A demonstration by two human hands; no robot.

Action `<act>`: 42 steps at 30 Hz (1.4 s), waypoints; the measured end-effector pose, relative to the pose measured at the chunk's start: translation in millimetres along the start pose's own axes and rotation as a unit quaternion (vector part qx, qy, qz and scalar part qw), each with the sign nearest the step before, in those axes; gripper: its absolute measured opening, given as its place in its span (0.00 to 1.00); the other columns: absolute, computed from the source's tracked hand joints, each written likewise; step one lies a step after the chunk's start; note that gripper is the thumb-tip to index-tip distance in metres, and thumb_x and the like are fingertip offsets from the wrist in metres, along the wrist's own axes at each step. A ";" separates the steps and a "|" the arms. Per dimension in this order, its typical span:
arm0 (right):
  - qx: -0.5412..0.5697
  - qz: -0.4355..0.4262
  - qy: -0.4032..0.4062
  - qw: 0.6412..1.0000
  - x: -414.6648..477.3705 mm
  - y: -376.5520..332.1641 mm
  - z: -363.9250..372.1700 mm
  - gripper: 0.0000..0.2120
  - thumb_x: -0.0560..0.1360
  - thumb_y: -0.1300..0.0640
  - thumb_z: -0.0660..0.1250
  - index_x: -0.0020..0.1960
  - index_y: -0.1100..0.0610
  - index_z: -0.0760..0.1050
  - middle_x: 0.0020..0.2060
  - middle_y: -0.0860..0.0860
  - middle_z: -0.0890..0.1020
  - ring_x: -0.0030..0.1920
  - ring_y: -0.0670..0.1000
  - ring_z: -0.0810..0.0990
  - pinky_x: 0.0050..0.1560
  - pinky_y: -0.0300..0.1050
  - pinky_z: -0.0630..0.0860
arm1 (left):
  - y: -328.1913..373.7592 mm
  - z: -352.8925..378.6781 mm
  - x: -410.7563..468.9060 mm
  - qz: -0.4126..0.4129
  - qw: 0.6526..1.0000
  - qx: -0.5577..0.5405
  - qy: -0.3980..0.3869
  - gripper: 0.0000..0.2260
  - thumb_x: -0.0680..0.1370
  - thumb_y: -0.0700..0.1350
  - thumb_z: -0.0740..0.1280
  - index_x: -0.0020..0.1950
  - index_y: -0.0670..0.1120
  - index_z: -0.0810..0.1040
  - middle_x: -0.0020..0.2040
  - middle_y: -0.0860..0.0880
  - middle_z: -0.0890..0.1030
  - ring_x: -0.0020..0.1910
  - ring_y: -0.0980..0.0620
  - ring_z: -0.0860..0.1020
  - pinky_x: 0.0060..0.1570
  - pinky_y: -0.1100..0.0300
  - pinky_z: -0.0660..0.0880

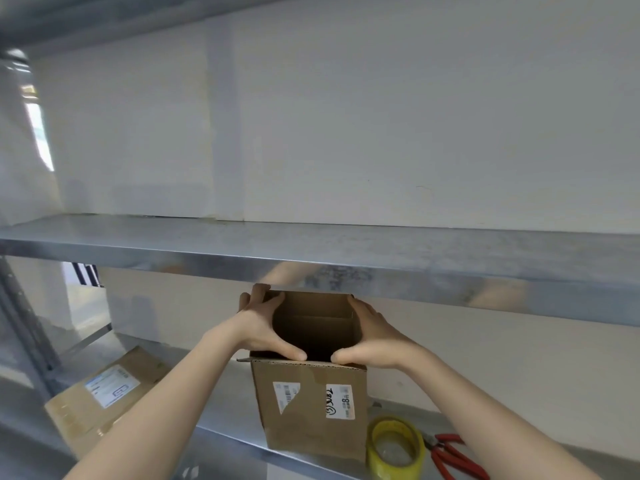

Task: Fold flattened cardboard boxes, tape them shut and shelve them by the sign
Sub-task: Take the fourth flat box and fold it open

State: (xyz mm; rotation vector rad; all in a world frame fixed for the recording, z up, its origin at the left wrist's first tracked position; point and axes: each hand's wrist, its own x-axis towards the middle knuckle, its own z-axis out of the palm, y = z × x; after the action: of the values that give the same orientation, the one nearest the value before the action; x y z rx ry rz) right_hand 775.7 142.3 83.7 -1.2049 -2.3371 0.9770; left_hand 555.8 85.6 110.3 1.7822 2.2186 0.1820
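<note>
On lower shelf (228, 410), open-topped box (311, 410) stands upright under upper shelf (346, 251). Both forearms reach forward and converge on box top. Left hand (263, 327) grips left wall, fingers curled over far corner, thumb on near rim. Right hand (374, 334) mirrors it on right wall; thumb tips nearly meet. Tape (373, 448) just right of box, red pliers (453, 455) beside it. Labelled carton (104, 393) lies at left.

A storeroom: bare metal shelving (346, 251) holding cardboard boxes (311, 407) and packing tape (394, 445).
</note>
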 end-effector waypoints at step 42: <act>0.135 0.044 -0.116 0.983 12.0 13.7 2.3 0.43 0.61 0.34 0.76 0.70 0.45 0.64 0.67 0.44 0.70 0.66 0.45 0.68 0.69 0.46 0.66 | -43.8 28.9 8.4 0.058 0.908 -0.345 0.232 0.27 0.75 0.55 0.70 0.71 0.53 0.66 0.56 0.51 0.78 0.53 0.52 0.76 0.47 0.67 0.73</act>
State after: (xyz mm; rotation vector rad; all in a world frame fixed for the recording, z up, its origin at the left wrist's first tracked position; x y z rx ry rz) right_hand 775.4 156.7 72.3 -1.1448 -2.2377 1.4828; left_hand 522.0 81.4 69.6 1.5450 1.9252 1.3543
